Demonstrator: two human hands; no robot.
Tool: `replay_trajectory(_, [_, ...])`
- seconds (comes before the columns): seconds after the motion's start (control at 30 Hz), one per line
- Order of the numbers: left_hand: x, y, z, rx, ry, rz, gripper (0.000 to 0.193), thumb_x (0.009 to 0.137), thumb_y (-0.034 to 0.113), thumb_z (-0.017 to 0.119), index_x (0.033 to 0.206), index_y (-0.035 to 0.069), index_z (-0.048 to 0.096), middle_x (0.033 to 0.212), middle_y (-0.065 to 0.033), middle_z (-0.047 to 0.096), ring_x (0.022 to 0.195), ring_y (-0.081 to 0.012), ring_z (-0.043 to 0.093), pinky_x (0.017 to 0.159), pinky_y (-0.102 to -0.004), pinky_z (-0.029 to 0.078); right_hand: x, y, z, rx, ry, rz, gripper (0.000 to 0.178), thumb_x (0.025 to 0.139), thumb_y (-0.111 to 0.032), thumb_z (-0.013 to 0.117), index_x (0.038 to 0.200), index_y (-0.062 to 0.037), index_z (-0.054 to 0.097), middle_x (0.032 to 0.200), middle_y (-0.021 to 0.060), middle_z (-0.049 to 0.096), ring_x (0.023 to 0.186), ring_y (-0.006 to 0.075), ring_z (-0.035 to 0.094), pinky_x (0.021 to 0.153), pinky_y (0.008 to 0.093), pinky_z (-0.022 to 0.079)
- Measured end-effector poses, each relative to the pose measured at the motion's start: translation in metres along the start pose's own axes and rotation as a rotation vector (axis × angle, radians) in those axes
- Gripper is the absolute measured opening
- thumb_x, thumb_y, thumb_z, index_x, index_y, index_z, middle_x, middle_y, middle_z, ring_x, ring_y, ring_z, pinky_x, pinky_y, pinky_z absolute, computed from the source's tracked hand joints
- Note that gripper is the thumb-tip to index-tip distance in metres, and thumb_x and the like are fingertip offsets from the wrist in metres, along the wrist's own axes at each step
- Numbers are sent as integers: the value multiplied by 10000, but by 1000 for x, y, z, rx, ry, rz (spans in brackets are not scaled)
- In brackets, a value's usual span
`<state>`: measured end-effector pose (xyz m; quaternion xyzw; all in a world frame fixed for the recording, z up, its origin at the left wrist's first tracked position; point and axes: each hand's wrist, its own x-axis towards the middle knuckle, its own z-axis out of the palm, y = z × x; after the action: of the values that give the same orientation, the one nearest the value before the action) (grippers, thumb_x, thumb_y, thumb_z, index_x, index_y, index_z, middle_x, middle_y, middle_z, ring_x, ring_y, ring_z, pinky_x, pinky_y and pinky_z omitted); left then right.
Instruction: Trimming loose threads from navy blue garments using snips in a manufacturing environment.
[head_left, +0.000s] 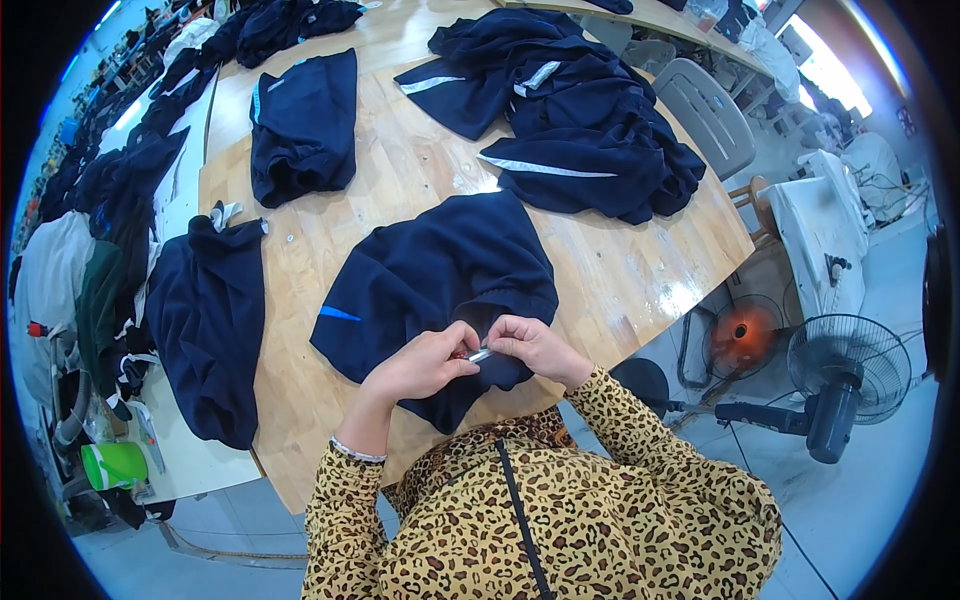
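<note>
While the left hand (425, 362) pinches a silver tool (480, 355) beside the right hand (541, 350), itself pressed closed, any slipping edge could nick the cloth (440, 260) beneath.

A pale wooden table (390, 150) carries a navy garment (440, 250) at its near side. A folded navy bundle (305, 120) lies far left, a navy heap (600, 120) far right, a rumpled piece (210, 330) at left.

A wooden table (640, 275) is flanked at right by a grey chair (708, 118) and a dark caged fan (846, 380); a pale, bluish floor (830, 500) is seen below. A glaring white panel (830, 65) is framed at upper right.
</note>
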<state>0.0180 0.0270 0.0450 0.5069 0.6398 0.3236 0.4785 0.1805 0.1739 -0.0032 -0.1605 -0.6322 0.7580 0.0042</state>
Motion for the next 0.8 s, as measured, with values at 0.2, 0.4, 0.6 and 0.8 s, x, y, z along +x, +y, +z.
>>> replay_trajectory(0.2, [-6, -4, -2, -36, 7, 12, 286, 847, 126, 630, 1068, 4, 494, 824, -143, 626, 743, -238, 616, 663, -320, 467, -1, 0, 0, 16, 25, 25, 51, 911, -80, 553, 918, -33, 572, 841, -34, 556, 784, 37, 488, 723, 187, 410])
replay_trajectory(0.4, [-6, -11, 28, -612, 269, -66, 537, 813, 63, 671, 1280, -9, 417, 942, -57, 578, 790, -119, 566, 692, -234, 469, -2, -7, 8, 189, 69, 30, 42, 915, -69, 547, 936, -37, 561, 854, -30, 558, 789, 39, 503, 742, 182, 425])
replay_trajectory(0.6, [-12, -9, 43, -940, 437, 26, 519, 792, -36, 639, 1259, 57, 433, 843, -21, 545, 520, -36, 433, 429, -165, 325, -4, -12, 0, 139, 68, -30, 59, 923, -81, 542, 965, -40, 547, 836, -32, 549, 778, 30, 508, 720, 177, 428])
replay_trajectory(0.8, [-33, -22, 42, -969, 558, 114, 300, 846, 19, 628, 1102, 72, 481, 779, 14, 525, 553, -24, 413, 444, -159, 300, -16, -31, -3, 88, 170, -110, 85, 922, -108, 560, 973, -41, 543, 826, -40, 544, 731, 9, 485, 665, 160, 408])
